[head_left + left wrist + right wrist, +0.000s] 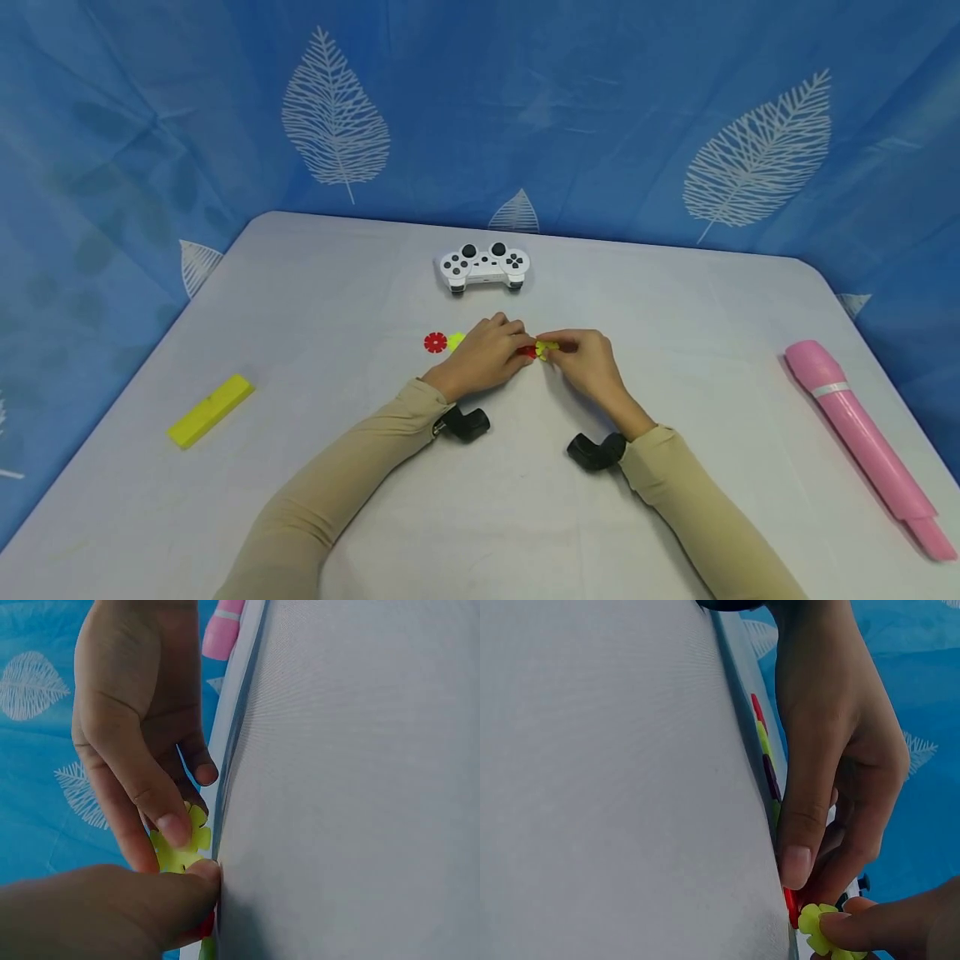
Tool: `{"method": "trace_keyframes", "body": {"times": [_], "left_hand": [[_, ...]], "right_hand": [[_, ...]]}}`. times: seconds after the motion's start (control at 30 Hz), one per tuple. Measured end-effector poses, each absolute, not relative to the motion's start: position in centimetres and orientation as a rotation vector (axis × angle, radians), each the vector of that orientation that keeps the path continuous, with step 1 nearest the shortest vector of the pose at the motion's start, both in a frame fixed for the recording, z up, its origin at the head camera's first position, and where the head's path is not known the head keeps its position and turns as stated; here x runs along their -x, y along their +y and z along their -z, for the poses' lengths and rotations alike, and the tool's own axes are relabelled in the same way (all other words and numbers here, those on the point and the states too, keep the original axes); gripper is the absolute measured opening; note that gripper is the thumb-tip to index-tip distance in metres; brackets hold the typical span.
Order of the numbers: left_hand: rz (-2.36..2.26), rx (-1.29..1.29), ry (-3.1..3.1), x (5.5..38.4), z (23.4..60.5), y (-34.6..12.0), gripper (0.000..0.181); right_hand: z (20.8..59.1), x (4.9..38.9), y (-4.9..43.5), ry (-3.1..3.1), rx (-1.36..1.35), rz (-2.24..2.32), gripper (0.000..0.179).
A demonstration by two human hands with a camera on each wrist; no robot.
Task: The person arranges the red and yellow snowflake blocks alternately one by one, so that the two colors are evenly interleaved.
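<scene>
A row of notched plastic snowflake discs lies across the table under my left hand [483,354]. At its left end a red disc [435,342] and a light yellow disc [455,340] show; a dark purple disc [771,776] also appears in the right wrist view. My left hand holds a red disc [791,906] at the row's right end between thumb and fingers. My right hand [588,364] pinches a yellow disc [817,927] by thumb and fingers, right at the red disc's edge. My left hand hides the row's middle in the head view.
A white game controller [484,268] lies behind the hands. To the left is a yellow block [211,411], and by the right table edge a pink microphone-shaped object [862,437]. Blue leaf-print cloth [540,108] hangs behind the white table [360,275].
</scene>
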State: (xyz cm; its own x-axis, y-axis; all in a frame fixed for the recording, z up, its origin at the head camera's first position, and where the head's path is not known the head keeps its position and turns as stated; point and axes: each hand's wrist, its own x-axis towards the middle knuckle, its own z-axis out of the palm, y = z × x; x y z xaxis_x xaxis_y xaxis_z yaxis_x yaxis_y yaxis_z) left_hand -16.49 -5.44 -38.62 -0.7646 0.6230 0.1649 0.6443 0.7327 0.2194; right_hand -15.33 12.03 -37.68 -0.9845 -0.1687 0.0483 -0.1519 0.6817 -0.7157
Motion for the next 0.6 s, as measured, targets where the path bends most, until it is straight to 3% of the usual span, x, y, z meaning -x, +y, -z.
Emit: {"method": "trace_keyframes", "body": {"times": [0.27, 0.6], "left_hand": [[0.392, 1.041, -2.830, 16.49, 38.60, -5.46, 0.028], [0.390, 1.041, -2.842, 16.60, 38.81, -5.43, 0.028]], "right_hand": [[37.79, 15.63, 12.30, 2.873, 0.233, 1.185, 0.030], [38.02, 15.53, 12.57, 2.937, 0.313, 1.032, 0.028]]}}
